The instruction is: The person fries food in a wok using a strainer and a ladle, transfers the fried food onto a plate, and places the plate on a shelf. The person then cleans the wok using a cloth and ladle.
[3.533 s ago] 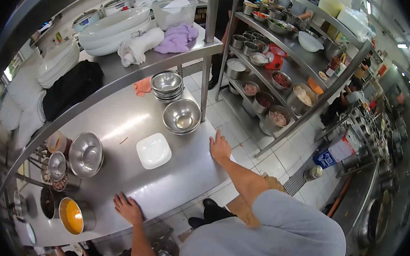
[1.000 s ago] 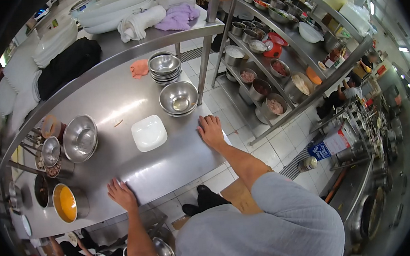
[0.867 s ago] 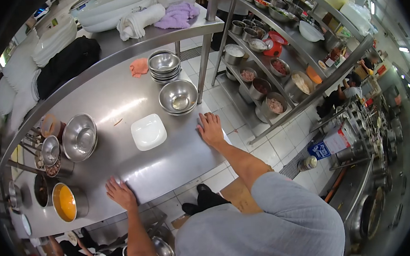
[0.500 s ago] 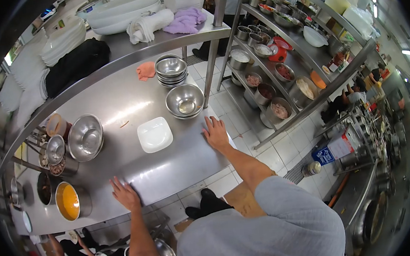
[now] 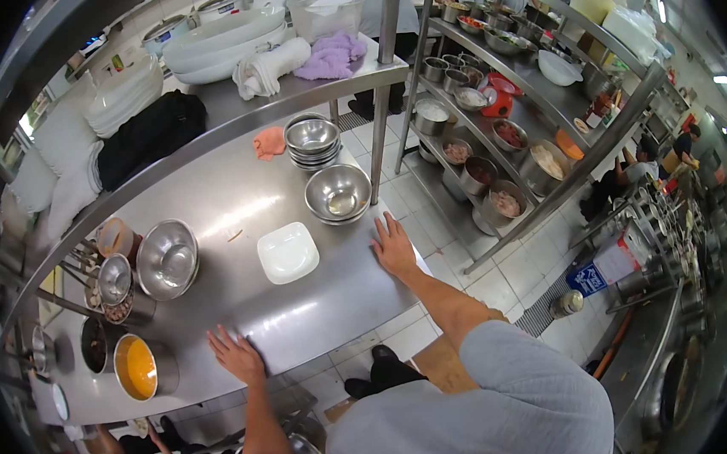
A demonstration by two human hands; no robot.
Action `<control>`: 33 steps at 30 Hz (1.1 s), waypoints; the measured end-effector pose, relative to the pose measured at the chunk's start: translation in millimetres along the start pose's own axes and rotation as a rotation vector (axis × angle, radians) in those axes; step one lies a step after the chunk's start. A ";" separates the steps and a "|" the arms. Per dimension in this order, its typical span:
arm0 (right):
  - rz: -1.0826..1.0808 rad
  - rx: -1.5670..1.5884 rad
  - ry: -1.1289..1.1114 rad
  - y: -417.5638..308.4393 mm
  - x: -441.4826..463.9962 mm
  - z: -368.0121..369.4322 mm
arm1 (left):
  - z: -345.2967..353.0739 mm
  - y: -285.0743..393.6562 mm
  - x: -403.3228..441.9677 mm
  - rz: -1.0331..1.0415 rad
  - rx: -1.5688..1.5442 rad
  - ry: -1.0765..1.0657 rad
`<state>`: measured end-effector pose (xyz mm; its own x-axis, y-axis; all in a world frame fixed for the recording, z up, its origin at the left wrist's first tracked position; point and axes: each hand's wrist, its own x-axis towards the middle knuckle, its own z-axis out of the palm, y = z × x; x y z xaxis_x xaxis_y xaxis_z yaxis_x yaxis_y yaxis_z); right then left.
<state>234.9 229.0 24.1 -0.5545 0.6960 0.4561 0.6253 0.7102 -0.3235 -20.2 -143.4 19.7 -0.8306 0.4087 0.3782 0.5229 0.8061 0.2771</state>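
My left hand [image 5: 237,355] lies with spread fingers on the front edge of the steel table [image 5: 216,303], holding nothing. To its left stands a steel pot [image 5: 140,367] of orange liquid. My right hand [image 5: 395,246] rests open at the table's right end, its fingers apart. Just behind it are nested steel bowls [image 5: 338,192], with a taller stack of bowls [image 5: 312,137] further back. Between my hands, a little further in, sits a white square dish [image 5: 288,252]. Neither hand touches the dish or the bowls.
An orange cloth [image 5: 269,143] and a large steel bowl [image 5: 167,259] are on the table. Towels and white dishes line the overhead shelf [image 5: 226,110]. A rack [image 5: 541,204] with food containers stands right. Several people work nearby, one at lower left [image 5: 146,453].
The view has shifted, so the table and both hands appear slightly further right and lower. Both hands remain resting at the table's edges. A person behind the shelf has moved.
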 end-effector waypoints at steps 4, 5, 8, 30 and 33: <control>-0.017 0.010 0.016 0.2 -1.0 -3.7 | 0.3 1.9 0.0 -0.009 0.004 -0.003; -0.025 0.008 0.020 0.0 -1.7 -4.0 | 0.0 2.0 -0.4 -0.008 0.004 -0.001; 0.001 0.003 -0.025 -0.2 -3.0 -2.9 | 4.7 -4.7 -1.3 0.002 -0.005 0.024; -0.052 -0.072 -0.015 6.1 -3.7 3.0 | 17.2 -13.4 -3.1 -0.028 0.023 -0.057; -0.058 -0.079 -0.009 5.9 -4.7 4.2 | 19.3 -14.9 -3.8 -0.040 0.009 -0.042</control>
<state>238.9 230.3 16.6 -0.5957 0.6551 0.4646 0.6333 0.7390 -0.2300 -28.6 -148.7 -3.0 -0.8579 0.3938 0.3299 0.4879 0.8258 0.2830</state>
